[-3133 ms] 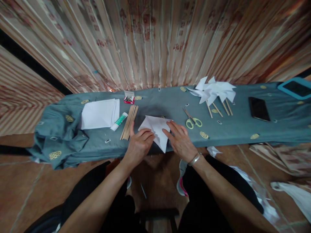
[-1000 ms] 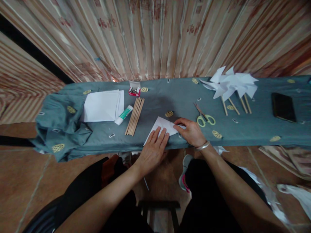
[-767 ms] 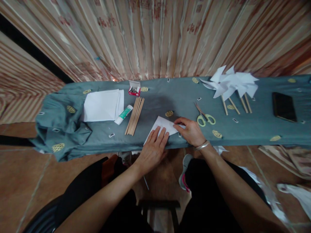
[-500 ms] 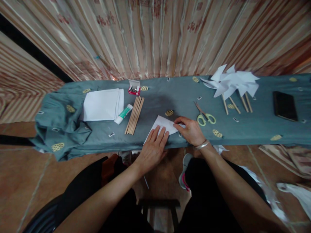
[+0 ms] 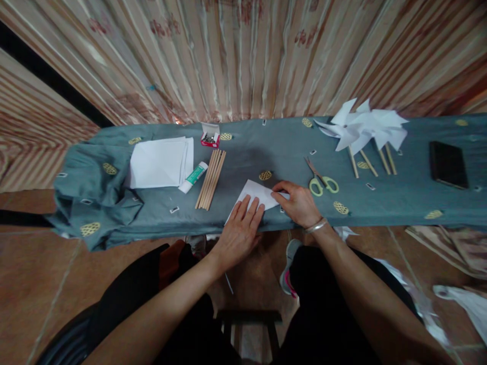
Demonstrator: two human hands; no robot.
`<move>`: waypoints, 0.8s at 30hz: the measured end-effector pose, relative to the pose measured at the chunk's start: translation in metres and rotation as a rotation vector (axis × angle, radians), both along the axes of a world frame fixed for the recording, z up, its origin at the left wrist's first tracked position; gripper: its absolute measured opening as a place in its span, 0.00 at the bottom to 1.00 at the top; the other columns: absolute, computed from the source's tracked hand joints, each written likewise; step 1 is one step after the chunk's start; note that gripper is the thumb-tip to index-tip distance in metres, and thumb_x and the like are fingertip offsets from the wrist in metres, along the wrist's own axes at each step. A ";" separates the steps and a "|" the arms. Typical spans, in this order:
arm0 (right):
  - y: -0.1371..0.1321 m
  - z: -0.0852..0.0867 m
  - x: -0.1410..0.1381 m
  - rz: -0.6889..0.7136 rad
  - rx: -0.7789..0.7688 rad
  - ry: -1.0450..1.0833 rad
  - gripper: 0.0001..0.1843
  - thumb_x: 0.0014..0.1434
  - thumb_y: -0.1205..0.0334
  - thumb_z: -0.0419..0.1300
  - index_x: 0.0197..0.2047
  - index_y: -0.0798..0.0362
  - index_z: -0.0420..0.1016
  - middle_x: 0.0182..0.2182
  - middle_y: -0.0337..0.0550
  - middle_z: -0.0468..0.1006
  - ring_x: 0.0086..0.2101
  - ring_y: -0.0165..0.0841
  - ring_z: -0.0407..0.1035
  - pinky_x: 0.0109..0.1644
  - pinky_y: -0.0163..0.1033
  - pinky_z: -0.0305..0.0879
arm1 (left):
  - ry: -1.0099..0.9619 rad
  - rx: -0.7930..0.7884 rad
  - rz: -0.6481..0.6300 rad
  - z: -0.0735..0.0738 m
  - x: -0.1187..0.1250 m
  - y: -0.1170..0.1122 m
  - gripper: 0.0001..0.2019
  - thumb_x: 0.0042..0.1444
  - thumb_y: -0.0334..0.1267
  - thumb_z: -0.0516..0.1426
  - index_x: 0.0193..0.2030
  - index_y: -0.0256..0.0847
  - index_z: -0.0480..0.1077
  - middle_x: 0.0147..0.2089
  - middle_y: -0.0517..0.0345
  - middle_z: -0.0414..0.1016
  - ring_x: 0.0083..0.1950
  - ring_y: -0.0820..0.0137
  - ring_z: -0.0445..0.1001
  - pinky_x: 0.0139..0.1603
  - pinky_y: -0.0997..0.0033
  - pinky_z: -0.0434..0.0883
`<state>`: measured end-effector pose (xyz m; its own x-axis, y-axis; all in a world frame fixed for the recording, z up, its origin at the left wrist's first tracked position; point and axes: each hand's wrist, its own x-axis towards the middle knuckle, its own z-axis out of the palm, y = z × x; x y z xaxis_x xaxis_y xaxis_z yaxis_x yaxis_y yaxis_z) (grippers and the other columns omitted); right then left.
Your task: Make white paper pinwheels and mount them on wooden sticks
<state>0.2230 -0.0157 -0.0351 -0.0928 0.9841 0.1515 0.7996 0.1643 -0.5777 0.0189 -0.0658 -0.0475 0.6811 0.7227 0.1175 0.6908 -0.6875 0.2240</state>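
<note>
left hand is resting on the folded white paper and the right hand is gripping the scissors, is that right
Not the right hand: the head view shows it pinching the corner of the folded white paper, while the scissors lie on the cloth beside it. The left hand does rest on the paper.

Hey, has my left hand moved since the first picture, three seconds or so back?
Yes. Against the bundle of thin pale wooden sticks, your bare left hand has shifted right, away from them, and slightly nearer you.
</note>
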 end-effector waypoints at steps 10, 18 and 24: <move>-0.001 -0.002 -0.001 0.023 0.029 -0.051 0.07 0.60 0.62 0.57 0.37 0.50 0.76 0.37 0.44 0.82 0.39 0.38 0.75 0.45 0.40 0.67 | 0.020 0.000 -0.007 0.000 0.000 0.001 0.34 0.60 0.38 0.55 0.70 0.28 0.48 0.73 0.33 0.50 0.75 0.48 0.38 0.70 0.43 0.52; -0.005 -0.001 -0.003 0.076 0.092 -0.216 0.11 0.65 0.61 0.52 0.40 0.53 0.76 0.38 0.50 0.80 0.41 0.43 0.73 0.48 0.44 0.65 | 0.018 -0.006 -0.016 0.000 0.000 0.001 0.34 0.59 0.36 0.55 0.70 0.29 0.49 0.73 0.33 0.49 0.75 0.48 0.38 0.70 0.42 0.52; -0.022 -0.005 -0.011 0.079 0.178 -0.268 0.16 0.66 0.55 0.51 0.47 0.56 0.75 0.49 0.55 0.78 0.49 0.47 0.68 0.53 0.49 0.61 | 0.023 0.013 -0.013 -0.001 0.000 0.000 0.33 0.60 0.38 0.55 0.69 0.29 0.50 0.72 0.34 0.51 0.75 0.47 0.40 0.70 0.42 0.53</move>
<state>0.2121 -0.0373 -0.0398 -0.2272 0.9326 0.2805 0.9000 0.3111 -0.3054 0.0189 -0.0654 -0.0485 0.6932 0.7121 0.1117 0.6864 -0.6994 0.1992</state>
